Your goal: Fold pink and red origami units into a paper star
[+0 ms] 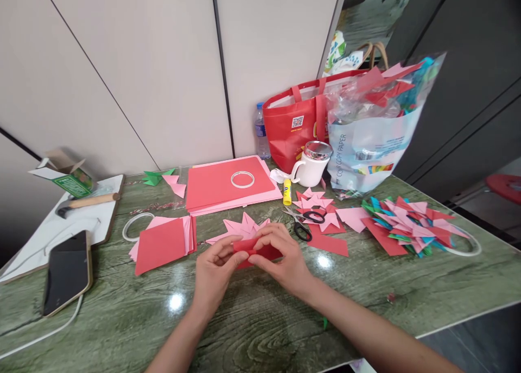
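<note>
Between my two hands, above the green table, is a piece of red paper with a fold along it. My left hand pinches its left part between thumb and fingers. The fingers of my right hand close on its right part, thumb tips almost meeting. Part of the paper is hidden behind my fingers. Just beyond it lies a pink folded paper star. Black-handled scissors rest to the right of my right hand, over red and pink pieces.
Red sheets bear a white ring. Left are cut red papers, a phone and a hammer. Right are a glue stick, a white mug, folded paper pieces, a red bag and a plastic bag.
</note>
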{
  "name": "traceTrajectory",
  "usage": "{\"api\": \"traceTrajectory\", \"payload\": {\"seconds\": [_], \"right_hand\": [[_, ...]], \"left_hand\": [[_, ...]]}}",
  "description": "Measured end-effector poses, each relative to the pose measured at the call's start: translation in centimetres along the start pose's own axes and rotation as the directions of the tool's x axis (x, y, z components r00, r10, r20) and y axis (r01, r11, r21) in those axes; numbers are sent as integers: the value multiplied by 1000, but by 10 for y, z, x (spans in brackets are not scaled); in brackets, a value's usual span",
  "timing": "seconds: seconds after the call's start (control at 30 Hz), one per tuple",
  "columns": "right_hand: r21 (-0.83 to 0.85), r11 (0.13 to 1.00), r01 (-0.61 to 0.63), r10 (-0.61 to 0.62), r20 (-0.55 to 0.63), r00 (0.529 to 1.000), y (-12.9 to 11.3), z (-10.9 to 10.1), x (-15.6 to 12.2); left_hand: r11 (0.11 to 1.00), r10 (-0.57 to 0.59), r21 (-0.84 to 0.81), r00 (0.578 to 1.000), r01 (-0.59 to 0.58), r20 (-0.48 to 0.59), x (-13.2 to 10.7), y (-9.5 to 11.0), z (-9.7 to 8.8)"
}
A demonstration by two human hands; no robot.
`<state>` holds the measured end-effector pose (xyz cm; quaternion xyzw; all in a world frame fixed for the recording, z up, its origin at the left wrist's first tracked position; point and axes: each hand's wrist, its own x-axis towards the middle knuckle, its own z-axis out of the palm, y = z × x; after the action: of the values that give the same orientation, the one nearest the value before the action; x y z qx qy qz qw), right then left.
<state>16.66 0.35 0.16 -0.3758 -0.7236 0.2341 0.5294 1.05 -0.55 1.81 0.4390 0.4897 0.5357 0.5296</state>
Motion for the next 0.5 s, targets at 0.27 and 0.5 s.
{"api": "traceTrajectory", "payload": {"seconds": [0.27, 0.5], "right_hand": [[75, 994, -85, 88, -31, 996, -3, -1, 4], [99, 993, -66, 71, -50, 996, -1, -1, 4]], "left_hand": [[1000, -13, 2, 999, 13, 35, 1, -1, -3], [1000, -24, -12, 1000, 24, -18, 2, -6, -3]]}}
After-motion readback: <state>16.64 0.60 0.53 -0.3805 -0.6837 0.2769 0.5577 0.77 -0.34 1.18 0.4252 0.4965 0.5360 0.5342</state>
